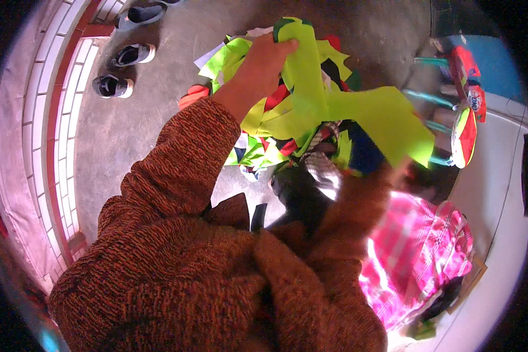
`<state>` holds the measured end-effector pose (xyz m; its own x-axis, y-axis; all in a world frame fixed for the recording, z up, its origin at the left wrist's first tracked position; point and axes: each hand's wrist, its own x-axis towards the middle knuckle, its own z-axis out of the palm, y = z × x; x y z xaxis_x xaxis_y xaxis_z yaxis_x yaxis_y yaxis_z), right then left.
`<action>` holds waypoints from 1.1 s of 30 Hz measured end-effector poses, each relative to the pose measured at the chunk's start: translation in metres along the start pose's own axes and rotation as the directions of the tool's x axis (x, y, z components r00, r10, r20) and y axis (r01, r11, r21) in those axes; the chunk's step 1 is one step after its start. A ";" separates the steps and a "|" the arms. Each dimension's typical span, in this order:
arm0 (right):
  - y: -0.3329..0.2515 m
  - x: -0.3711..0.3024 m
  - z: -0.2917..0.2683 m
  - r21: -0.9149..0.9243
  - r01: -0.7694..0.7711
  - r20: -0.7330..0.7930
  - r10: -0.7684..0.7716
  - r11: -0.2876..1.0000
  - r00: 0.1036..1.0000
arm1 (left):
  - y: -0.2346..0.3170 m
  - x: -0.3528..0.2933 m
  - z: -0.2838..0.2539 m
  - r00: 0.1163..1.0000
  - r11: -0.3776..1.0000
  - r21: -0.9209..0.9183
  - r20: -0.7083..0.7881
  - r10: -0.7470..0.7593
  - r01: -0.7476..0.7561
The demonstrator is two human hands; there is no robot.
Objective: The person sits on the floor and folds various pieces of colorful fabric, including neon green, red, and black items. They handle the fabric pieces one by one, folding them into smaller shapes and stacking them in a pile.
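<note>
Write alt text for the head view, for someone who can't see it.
A person's left hand holds yellow-green cloth over a pile of colourful scraps; the blurred right hand is by its right end. Shoes sit at upper left, pink checked fabric at lower right.

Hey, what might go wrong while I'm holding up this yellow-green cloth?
The yellow-green cloth overlaps the scrap pile, so similar-coloured pieces might get dragged along with it.

Your left grip holds one end; your right grip is blurred, and if it isn't holding, that side could droop.
</note>
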<state>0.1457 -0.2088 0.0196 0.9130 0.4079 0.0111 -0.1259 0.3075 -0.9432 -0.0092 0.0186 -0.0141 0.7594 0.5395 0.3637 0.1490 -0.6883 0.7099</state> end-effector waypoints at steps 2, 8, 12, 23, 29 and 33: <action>-0.004 0.008 -0.014 -0.177 0.083 -0.032 -0.090 0.981 0.995 | 0.003 -0.001 -0.003 1.000 0.998 0.065 0.000 0.021 -0.021; -0.020 0.031 -0.080 -0.812 0.110 -0.149 -0.384 0.574 0.911 | -0.017 0.000 0.006 0.996 0.979 0.186 0.046 0.078 -0.085; -0.031 0.023 -0.084 -0.955 0.067 -0.089 -0.494 0.290 0.865 | -0.030 -0.003 0.010 0.993 0.973 0.207 0.077 0.091 -0.105; 0.014 0.030 -0.253 -0.934 -0.177 -0.098 -0.254 -0.309 0.962 | -0.003 0.007 0.016 0.986 0.930 -0.330 0.102 -0.132 0.159; 0.006 0.028 -0.106 -0.972 0.108 0.040 -0.307 0.210 0.951 | 0.012 0.002 0.013 0.988 0.988 -0.126 0.139 -0.072 0.090; 0.004 0.006 0.010 -0.712 0.325 0.213 -0.250 0.623 0.945 | 0.007 0.004 0.039 0.997 0.683 -0.731 -0.055 -0.051 -0.005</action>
<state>0.1474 -0.1967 0.0196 0.8113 0.4912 0.3171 0.4947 -0.2878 -0.8200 0.0195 -0.0032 -0.0313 0.7150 0.5995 0.3597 -0.3650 -0.1186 0.9234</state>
